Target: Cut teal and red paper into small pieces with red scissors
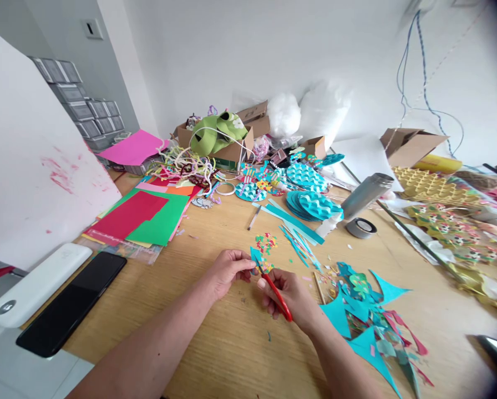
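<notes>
Over the middle of the wooden table, my left hand (232, 271) pinches a small piece of blue paper (255, 254) between thumb and fingers. My right hand (288, 296) is wrapped round the handles of red-handled scissors (278, 296), whose blades point up and left at the paper. Just beyond both hands lies a little heap of red, yellow and green paper bits (266, 243). Blue paper scraps (359, 310), mixed with some red ones, are spread to the right of my right forearm.
Coloured paper sheets (165, 221), a black phone (71, 305) and a white power bank (40, 282) lie at left. Blue egg-tray discs (310, 205), a steel bottle (367, 197) and a tape roll (361, 228) stand beyond. Boxes with craft supplies line the wall.
</notes>
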`<state>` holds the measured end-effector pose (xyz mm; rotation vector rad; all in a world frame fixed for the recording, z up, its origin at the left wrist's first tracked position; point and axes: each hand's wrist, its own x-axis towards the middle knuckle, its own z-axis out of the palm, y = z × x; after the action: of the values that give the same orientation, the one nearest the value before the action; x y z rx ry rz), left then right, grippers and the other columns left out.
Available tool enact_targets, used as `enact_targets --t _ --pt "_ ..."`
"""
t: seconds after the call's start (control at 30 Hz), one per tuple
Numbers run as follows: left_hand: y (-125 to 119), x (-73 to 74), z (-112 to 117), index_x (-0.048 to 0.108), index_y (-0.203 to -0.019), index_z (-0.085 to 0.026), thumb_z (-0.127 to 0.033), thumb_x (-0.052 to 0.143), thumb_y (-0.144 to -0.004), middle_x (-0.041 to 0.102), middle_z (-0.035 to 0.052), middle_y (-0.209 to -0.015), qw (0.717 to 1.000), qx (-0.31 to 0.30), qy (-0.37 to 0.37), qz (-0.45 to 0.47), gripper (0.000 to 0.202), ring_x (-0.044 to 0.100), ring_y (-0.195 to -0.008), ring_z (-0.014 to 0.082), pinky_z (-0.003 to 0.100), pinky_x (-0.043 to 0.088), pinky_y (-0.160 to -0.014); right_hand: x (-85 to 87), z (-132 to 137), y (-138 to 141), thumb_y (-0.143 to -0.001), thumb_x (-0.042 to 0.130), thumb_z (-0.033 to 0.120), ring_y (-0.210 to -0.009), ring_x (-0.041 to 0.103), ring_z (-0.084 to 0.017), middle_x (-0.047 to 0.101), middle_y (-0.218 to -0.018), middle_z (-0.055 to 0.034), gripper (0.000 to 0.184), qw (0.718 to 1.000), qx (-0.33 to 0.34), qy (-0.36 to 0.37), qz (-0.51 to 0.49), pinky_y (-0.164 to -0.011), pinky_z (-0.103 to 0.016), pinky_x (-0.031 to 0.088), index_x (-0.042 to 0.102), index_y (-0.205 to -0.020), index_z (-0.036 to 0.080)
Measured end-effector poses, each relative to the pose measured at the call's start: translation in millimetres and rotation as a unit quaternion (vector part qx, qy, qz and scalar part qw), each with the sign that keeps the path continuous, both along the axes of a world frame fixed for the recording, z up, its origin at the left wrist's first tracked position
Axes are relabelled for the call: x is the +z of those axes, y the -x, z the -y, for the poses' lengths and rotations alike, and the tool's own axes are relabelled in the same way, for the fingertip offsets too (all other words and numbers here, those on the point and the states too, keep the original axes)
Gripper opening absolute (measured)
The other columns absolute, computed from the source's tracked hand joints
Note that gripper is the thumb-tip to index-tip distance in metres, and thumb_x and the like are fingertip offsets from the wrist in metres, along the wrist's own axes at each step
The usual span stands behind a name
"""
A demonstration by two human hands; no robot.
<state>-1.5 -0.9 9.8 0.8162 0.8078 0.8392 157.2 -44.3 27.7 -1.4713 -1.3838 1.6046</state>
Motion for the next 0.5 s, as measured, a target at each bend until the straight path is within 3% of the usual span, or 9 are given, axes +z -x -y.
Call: enact_targets --t 0.5 --pt "-0.3 -0.1 -0.1 0.061 -0.067 -0.012 -0.025 0.07 -0.06 0.062 0.0025 -0.061 1.0 0.004 0.002 -0.004 0.018 0.052 -0.053 0.0094 0.024 0.039 -0.057 3.5 0.9 1.4 -0.065 0.063 0.059 -0.035 0.051 -0.009 0.056 -0.046 0.0045 0.045 1.0 0.003 0.007 -0.001 -0.034 -0.019 0.041 0.043 -0.064 0.019"
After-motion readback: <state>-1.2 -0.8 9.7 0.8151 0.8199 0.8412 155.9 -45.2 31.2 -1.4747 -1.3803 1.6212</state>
